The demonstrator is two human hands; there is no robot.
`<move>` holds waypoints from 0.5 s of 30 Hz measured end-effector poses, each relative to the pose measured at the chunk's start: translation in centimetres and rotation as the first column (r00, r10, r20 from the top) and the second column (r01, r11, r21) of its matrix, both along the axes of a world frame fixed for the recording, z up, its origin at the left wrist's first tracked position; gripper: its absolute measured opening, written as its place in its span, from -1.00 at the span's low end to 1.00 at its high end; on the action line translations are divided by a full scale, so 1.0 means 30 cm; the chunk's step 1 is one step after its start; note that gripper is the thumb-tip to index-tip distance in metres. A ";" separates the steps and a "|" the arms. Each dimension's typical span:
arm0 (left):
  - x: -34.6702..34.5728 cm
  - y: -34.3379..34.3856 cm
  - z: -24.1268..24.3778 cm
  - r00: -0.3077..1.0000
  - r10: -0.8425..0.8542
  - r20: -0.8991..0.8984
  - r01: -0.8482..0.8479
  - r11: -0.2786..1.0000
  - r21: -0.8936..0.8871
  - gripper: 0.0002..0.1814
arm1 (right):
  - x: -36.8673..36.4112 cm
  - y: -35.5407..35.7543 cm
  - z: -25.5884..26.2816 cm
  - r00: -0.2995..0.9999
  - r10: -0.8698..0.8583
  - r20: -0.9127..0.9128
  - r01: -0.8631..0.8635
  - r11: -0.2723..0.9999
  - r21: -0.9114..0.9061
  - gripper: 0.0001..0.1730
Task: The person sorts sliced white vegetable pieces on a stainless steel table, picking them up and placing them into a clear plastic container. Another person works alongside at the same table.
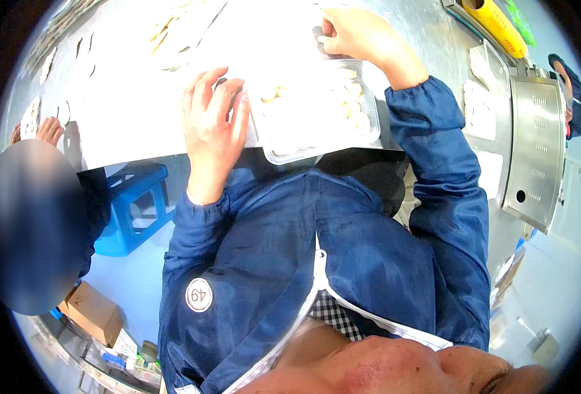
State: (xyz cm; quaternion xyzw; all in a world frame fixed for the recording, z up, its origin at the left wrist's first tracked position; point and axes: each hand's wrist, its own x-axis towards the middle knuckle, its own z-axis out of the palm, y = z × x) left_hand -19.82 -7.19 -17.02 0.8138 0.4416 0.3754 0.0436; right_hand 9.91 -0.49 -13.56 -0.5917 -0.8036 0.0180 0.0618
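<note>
A clear plastic tray [373, 129] lies at the near edge of the metal table [138, 143], holding pale, rounded pieces whose kind the glare hides. Just left of the tray, my left hand [215, 111] rests over the table with its fingers apart and nothing visible in them. My right hand [352, 37] is beyond the tray's far right side, with thumb and fingertips pinched around a small pale piece [323, 39]. Flat yellowish pieces [165, 32] lie farther off at the upper left, partly washed out by bright light.
At the left, a co-worker [34, 226] has both hands on the table. A blue plastic stool [138, 209] stands below the table edge. To the right are a clear container [496, 66], a yellow roll [497, 27] and a stainless steel cabinet [536, 147]; another person [572, 98] stands beyond.
</note>
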 end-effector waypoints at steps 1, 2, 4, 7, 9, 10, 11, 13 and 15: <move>0.003 -0.001 0.003 1.000 -0.001 -0.007 0.001 1.000 0.001 -0.81 | -0.002 0.004 0.006 0.999 -0.034 0.006 0.034 0.996 -0.082 -0.77; 0.003 -0.002 0.001 1.000 0.004 -0.006 -0.004 1.000 -0.004 -0.80 | -0.008 0.019 0.019 0.998 -0.067 0.014 0.069 0.984 -0.163 -0.70; 0.001 -0.002 -0.004 1.000 0.010 0.000 -0.010 1.000 -0.010 -0.80 | -0.013 0.041 0.041 0.994 -0.108 0.012 0.107 0.953 -0.282 -0.64; -0.001 0.002 -0.014 1.000 0.000 0.007 -0.001 1.000 0.014 -0.80 | -0.011 0.057 0.046 0.992 -0.124 -0.032 0.106 0.939 -0.328 -0.66; -0.001 0.000 -0.009 1.000 0.006 -0.004 -0.006 1.000 0.017 -0.81 | -0.022 0.025 0.045 0.990 -0.128 -0.064 0.108 0.959 -0.260 -0.67; -0.001 -0.002 -0.008 1.000 0.011 -0.010 -0.011 1.000 0.017 -0.81 | -0.024 0.013 0.047 0.990 -0.113 -0.079 0.092 0.968 -0.234 -0.67; 0.000 -0.003 -0.007 1.000 0.015 -0.014 -0.015 1.000 0.021 -0.81 | -0.022 0.001 0.050 0.991 -0.097 -0.093 0.076 0.975 -0.208 -0.67; 0.003 -0.003 -0.004 1.000 0.015 -0.024 -0.014 0.999 0.031 -0.81 | -0.008 -0.013 0.045 0.988 -0.094 -0.124 0.071 0.981 -0.179 -0.68; 0.001 0.002 -0.013 1.000 0.013 -0.021 -0.012 1.000 0.026 -0.82 | 0.002 -0.017 0.039 0.982 -0.109 -0.156 0.081 0.981 -0.175 -0.70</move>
